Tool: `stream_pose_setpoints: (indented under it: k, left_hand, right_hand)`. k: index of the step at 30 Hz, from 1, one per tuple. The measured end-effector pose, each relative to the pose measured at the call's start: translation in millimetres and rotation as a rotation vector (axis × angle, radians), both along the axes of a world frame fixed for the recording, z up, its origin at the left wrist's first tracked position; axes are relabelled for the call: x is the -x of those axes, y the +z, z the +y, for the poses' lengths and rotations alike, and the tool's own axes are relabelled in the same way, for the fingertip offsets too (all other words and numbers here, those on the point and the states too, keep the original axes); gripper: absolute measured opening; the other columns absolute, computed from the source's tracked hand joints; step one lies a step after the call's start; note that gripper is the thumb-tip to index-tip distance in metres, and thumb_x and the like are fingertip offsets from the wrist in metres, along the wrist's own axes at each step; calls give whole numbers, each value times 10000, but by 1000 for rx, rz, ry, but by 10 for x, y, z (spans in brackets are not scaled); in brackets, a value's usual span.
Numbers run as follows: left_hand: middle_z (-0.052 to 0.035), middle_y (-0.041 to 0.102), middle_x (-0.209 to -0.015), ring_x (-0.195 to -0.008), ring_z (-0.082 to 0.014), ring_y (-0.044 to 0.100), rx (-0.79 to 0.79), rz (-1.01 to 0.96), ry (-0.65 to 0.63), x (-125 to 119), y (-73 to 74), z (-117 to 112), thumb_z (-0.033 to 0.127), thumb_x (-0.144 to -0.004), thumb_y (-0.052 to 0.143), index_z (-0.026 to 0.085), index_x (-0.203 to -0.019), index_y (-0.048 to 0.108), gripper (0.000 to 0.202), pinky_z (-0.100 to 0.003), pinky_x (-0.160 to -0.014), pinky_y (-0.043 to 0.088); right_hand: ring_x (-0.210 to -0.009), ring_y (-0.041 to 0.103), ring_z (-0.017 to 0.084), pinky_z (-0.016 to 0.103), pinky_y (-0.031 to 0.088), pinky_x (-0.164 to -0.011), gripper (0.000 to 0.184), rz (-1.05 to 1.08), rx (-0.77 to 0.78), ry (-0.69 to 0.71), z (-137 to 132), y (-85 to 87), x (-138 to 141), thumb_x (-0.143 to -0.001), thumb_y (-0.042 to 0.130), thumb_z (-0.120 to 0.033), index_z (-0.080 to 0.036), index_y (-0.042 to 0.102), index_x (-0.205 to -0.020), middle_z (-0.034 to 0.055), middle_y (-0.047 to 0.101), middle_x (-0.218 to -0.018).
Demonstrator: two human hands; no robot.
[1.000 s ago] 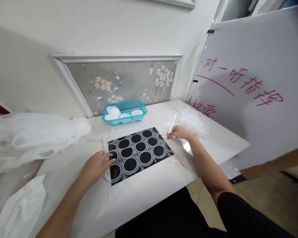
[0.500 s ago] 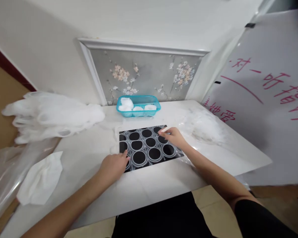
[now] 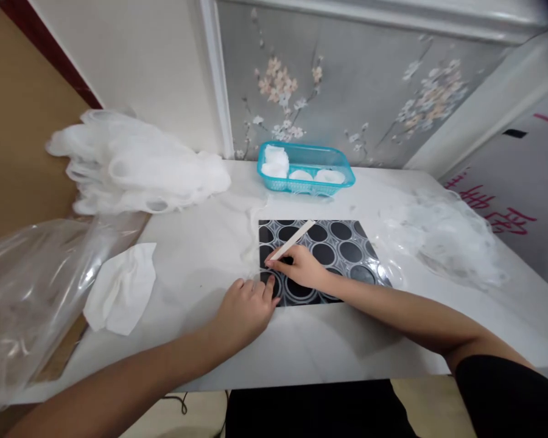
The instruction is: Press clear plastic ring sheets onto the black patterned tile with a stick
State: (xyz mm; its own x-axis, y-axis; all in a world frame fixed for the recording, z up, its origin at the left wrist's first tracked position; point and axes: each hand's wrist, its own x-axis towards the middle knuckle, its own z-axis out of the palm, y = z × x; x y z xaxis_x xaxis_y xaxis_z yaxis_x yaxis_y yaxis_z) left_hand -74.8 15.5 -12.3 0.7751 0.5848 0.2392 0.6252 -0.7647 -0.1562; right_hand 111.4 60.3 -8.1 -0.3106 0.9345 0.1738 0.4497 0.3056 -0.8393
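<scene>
My right hand (image 3: 296, 266) is closed in a pinch on a flat off-white stick (image 3: 296, 238), which slants up and to the right over the left part of a black mat (image 3: 322, 254) with grey ring patterns. The mat lies flat on the white table. At the mat's lower left corner rests my left hand (image 3: 251, 307), its index finger and thumb apart on the mat and nothing held. Behind the mat stands a blue plastic basket (image 3: 308, 185) with several round white pads (image 3: 276, 161) in it.
A heap of white mesh rings (image 3: 141, 164) lies at the back left. Nearer are a white cloth piece (image 3: 121, 289) and clear plastic sheeting (image 3: 31, 298). To the right sits a clear bag of white stuff (image 3: 452, 237). A floral wall panel (image 3: 338, 79) rises behind.
My right hand has moved left across the mat with the stick, from its upper right to its left part. My left hand stays at the corner. The camera view has shifted.
</scene>
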Motion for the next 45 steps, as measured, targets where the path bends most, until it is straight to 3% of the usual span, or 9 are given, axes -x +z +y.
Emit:
stream_pose_setpoints:
  k: [7,17,19,21,23,24,27,30,45]
  left_hand:
    - [-114,692,-834,-750,-256,626,202,21,125,18,104,41,433,-923,444,50,-1229,567,506,-380,-680,403]
    - [-122,684,-749,-720,-268,647,366,66,123,-15,173,200,553,-900,419,98,-994,649,519,-367,-664,422]
    - [-117,685,-732,-711,-272,648,390,74,127,-21,191,238,587,-880,441,99,-1041,644,552,-363,-653,420]
    - [-105,688,-728,-727,-273,648,407,86,139,-13,204,261,595,-864,471,108,-1105,631,566,-362,-664,416]
    - [-99,693,-757,-755,-268,641,408,88,138,6,205,269,595,-859,485,116,-1105,636,559,-362,-687,409]
    - [-100,692,-785,-775,-264,633,397,75,130,17,201,267,595,-863,477,118,-1074,648,548,-362,-701,405]
    - [-98,661,-865,-852,-248,585,297,-36,76,23,172,239,565,-907,413,131,-991,668,511,-353,-727,384]
    - [-97,602,-910,-884,-245,526,167,-122,9,-36,140,179,526,-932,383,159,-1139,617,483,-345,-716,354]
    - [-100,513,-925,-879,-241,443,210,-76,-33,-163,-8,152,667,-876,315,164,-1305,521,692,-346,-746,348]
  right_hand:
    - [-819,683,191,295,513,-744,150,-49,-38,-2,-7,-11,3,-864,595,-279,-201,721,-841,34,740,-868]
    - [-1199,518,248,464,337,-1023,209,-532,-568,225,-11,-41,-72,-901,513,-206,-267,690,-995,31,733,-950]
    - [-1130,557,242,464,350,-1012,206,-523,-633,46,190,98,-167,-910,498,-226,-263,697,-947,41,719,-964]
    - [-1042,592,228,451,405,-954,254,-366,-677,-350,381,257,-309,-938,440,-254,-245,693,-924,60,697,-998]
    - [-987,610,213,426,451,-901,290,-167,-646,-621,442,363,-448,-956,399,-282,-225,682,-941,69,687,-1001]
    - [-969,616,211,417,462,-893,272,-113,-602,-633,404,377,-498,-947,424,-299,-219,683,-924,66,692,-977]
    - [-960,620,220,394,477,-888,178,-116,-382,-390,89,262,-533,-878,565,-321,-219,703,-832,49,710,-893]
    - [-933,636,217,360,493,-856,159,-117,-161,-239,-236,58,-452,-860,595,-310,-215,717,-820,48,717,-890]
    - [-921,650,223,356,493,-867,187,-34,-100,-253,-322,-41,-399,-869,577,-344,-216,706,-824,51,717,-908]
